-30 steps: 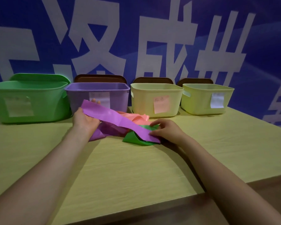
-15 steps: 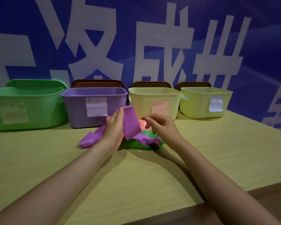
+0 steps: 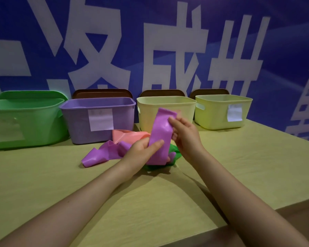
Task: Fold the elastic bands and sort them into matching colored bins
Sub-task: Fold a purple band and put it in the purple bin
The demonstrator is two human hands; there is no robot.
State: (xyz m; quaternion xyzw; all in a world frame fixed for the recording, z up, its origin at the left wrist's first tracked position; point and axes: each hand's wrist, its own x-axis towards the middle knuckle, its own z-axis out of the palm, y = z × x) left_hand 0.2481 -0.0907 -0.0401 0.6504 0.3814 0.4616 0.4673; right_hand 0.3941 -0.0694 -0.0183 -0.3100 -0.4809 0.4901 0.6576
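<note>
Both the left hand (image 3: 143,148) and right hand (image 3: 184,134) grip the purple band (image 3: 161,132) mid-fold; next, likely, another fold, then the purple bin (image 3: 78,125).

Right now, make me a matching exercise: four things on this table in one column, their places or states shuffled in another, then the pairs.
Things
1. purple band
2. pink band
3. green band
4. purple bin

Places or states
A. lies on the table in front of the purple bin
B. held up by both hands
C. stands between the green bin and a pale yellow bin
D. mostly hidden under the purple band and the hands

Pairs: 1-B, 2-A, 3-D, 4-C
</note>
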